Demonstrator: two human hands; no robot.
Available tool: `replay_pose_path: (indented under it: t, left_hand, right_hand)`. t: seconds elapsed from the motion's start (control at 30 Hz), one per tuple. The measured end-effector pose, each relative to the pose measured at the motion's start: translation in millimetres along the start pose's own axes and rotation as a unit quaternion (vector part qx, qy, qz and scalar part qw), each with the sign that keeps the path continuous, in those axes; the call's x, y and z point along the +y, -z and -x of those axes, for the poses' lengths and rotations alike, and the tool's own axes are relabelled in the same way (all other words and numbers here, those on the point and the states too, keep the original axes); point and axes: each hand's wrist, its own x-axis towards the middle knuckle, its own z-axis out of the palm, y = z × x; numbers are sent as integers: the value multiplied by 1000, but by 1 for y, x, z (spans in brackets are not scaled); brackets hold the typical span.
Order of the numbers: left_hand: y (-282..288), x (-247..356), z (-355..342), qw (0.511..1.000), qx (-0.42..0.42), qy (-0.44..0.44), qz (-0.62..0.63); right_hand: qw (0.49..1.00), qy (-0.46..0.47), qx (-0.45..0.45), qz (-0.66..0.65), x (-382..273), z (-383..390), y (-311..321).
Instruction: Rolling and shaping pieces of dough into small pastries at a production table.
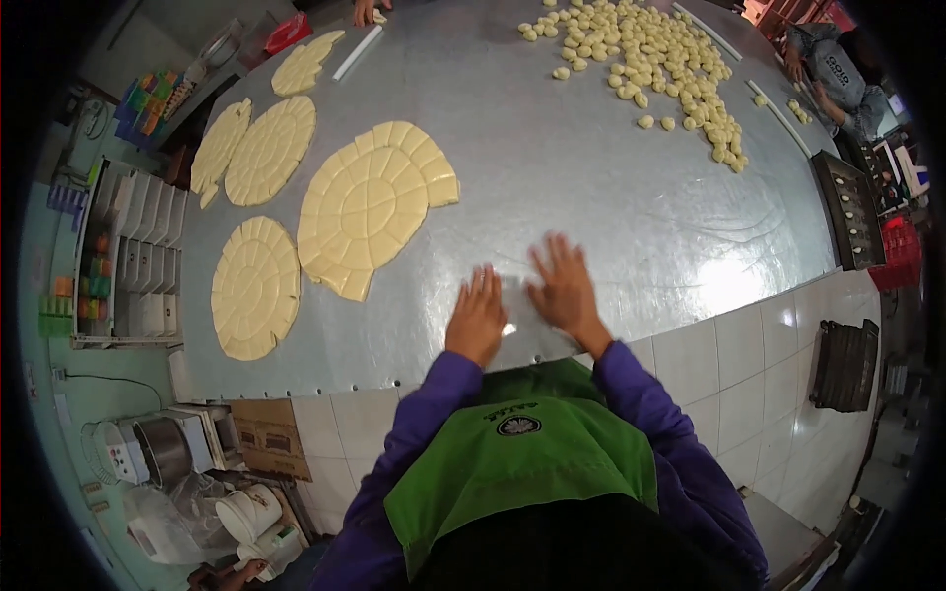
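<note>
My left hand (479,315) hovers over or rests on the metal table (552,177) near its front edge; I cannot tell whether it touches. Its fingers are stretched forward and nothing shows in it. Beside it, my right hand (565,291) is spread, thumb apart, also with nothing in it. Left of my hands lies a large round sheet of pale dough (370,202), cut into many wedges and blocks. Nearer the left edge sits another scored dough round (256,288). Farther back are more cut dough rounds (271,153).
Many small dough balls (650,44) spread over the far right of the table. White rods (358,53) lie at the back. A co-worker (843,79) stands at the right by a dark tray (847,212) of dough pieces. Another person's hand (367,12) shows at the far edge.
</note>
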Motion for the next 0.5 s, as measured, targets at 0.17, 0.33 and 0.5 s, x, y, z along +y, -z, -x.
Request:
replay_pose_path:
  t: [0.17, 0.33, 0.5]
  left_hand:
    - [-9, -33, 88, 999, -32, 1, 19]
    - [17, -48, 50, 977, 73, 201, 11]
    - [15, -6, 69, 999, -26, 10, 31]
  right_hand:
    - [979, 54, -119, -158, 12, 83, 36]
    - [984, -146, 89, -42, 60, 34, 31]
    - [991, 130, 13, -27, 15, 42, 22]
